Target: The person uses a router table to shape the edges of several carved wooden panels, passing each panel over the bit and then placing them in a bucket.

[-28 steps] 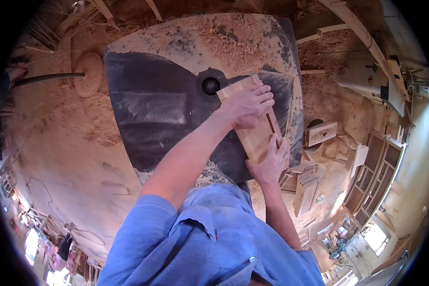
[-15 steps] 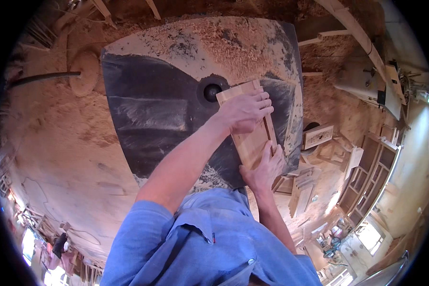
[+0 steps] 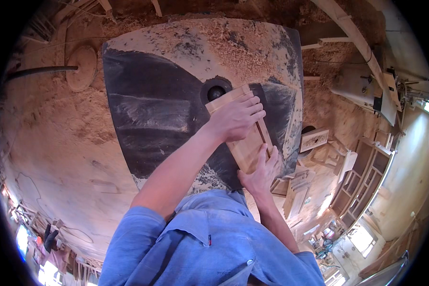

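A flat rectangular wooden panel with a groove along its right side lies slanted on a dark machine table. My left hand is wrapped over the panel's far part, fingers curled round its right edge. Lower down, my right hand grips the near right corner, thumb at the near end and fingers along the right side. Just beyond the panel's far left corner is a round black spindle set in the table. The panel's far end lies close beside it; whether they touch I cannot tell.
Wood shavings and dust cover the table's far part. To the right stand a small wooden box-like piece, several stacked wood pieces and a wooden frame with compartments. A round dusty disc lies on the floor at left.
Both hands have shifted the panel a little left and toward me, bringing its far left corner nearer the spindle's front. The grip of both hands stays the same.
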The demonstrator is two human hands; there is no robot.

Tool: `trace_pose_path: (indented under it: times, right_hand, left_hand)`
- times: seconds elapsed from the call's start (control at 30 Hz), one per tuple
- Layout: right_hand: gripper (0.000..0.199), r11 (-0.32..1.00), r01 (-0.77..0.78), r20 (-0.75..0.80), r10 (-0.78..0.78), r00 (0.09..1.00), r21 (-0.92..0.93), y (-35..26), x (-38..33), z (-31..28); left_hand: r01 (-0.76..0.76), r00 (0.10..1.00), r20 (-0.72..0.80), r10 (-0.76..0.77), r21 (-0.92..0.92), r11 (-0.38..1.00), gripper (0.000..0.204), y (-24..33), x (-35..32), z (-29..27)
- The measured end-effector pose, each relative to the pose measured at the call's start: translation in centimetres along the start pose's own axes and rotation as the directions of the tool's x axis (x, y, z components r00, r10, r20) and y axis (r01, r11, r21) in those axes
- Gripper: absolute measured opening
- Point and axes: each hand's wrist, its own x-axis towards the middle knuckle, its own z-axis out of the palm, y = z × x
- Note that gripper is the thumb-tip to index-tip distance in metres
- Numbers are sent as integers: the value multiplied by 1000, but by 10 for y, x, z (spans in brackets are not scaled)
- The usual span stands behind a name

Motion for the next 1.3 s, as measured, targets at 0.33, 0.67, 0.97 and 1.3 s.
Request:
trace_pose_path:
  times: [0.33,0.67,0.97,1.3]
  right_hand:
    - [119,997,69,-6,-69,998,-21,-8,-9,2]
    - [116,995,87,29,-88,996,39,-18,-20,0]
    - [118,992,106,17,-107,994,65,-22,-31,5]
    - [115,979,162,-4,-163,987,127,-12,-39,13]
  left_hand:
    - [61,996,-62,-60,7,998,43,10,-25,-11]
    - [101,992,-75,-97,47,994,40,17,-49,-16]
    - [123,992,-50,-120,69,990,42,23,-62,-23]
    - [122,991,-67,-114,134,983,41,26,-75,-23]
